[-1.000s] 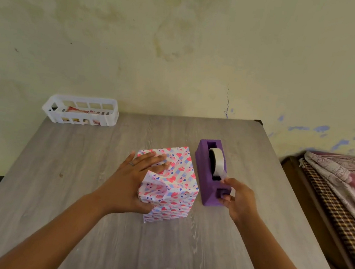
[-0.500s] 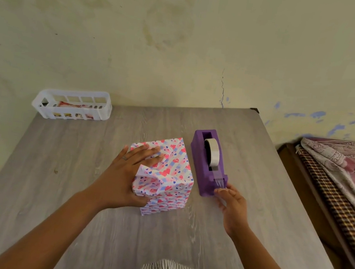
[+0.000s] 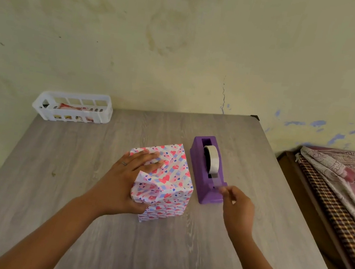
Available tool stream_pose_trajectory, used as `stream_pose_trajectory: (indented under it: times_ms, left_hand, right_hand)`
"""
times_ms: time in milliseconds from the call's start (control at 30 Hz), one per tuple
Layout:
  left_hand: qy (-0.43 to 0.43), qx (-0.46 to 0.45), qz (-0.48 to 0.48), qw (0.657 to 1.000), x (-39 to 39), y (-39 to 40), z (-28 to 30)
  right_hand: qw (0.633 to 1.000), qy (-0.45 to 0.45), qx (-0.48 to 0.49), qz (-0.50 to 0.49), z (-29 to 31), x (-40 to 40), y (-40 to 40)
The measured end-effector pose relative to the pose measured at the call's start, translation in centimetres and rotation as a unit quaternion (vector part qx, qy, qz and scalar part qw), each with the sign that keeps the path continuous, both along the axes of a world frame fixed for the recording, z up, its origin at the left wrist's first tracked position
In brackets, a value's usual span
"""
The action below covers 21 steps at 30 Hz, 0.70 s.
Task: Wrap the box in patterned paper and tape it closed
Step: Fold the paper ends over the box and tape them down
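The right hand (image 3: 238, 206) has come off the purple tape dispenser's (image 3: 208, 172) body, where it gripped a second ago, and now sits at the cutter end, thumb and fingertips pinched together at the blade. It seems to nip the free end of the tape (image 3: 212, 160), though clear tape there is too faint to confirm. I judge a strip is about to be drawn, so taping is the step in hand.

The wrapped box (image 3: 166, 183) sits just left of centre on the grey table (image 3: 63, 187), beside the dispenser, apart from it. Its long axis runs from the near edge toward the wall, tilted slightly right; the loose folded end faces the lower part of the frame. The left hand (image 3: 128, 183) lies spread over the top, thumb pressing that near flap shut, as before.
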State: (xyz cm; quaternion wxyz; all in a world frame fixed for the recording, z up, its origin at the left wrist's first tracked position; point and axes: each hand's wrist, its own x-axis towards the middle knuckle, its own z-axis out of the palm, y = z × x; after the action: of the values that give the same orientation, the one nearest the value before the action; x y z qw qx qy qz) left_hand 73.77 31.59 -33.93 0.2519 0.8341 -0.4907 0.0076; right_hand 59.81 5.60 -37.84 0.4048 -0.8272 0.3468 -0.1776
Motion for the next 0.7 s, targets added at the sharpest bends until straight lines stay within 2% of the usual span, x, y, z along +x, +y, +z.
stream_pose_trajectory:
  times_ms: [133,233,333,400,500,700]
  left_hand:
    - [0.004,-0.007,0.013,1.000,-0.3,0.2,0.1]
    - [0.005,-0.018,0.008,1.000,-0.3,0.2,0.4]
    - [0.026,-0.030,0.018,0.999,-0.6,0.1,0.8]
    - [0.042,-0.035,0.025,0.998,-0.8,0.2,0.7]
    - [0.058,-0.032,0.032,0.997,-0.8,0.2,0.6]
    - [0.039,-0.037,0.030,0.998,-0.7,0.1,0.3]
  right_hand:
    - [0.988,-0.060,0.000,0.139,5.9,2.5,2.2]
    - [0.964,-0.087,-0.001,0.252,9.6,4.6,3.8]
    - [0.931,-0.025,0.102,0.351,11.3,7.2,4.8]
    - [0.927,0.036,0.137,0.346,11.4,8.7,5.2]
    - [0.932,0.122,0.129,0.315,11.4,10.0,5.9]
    - [0.927,0.221,-0.024,0.302,12.0,11.0,6.7]
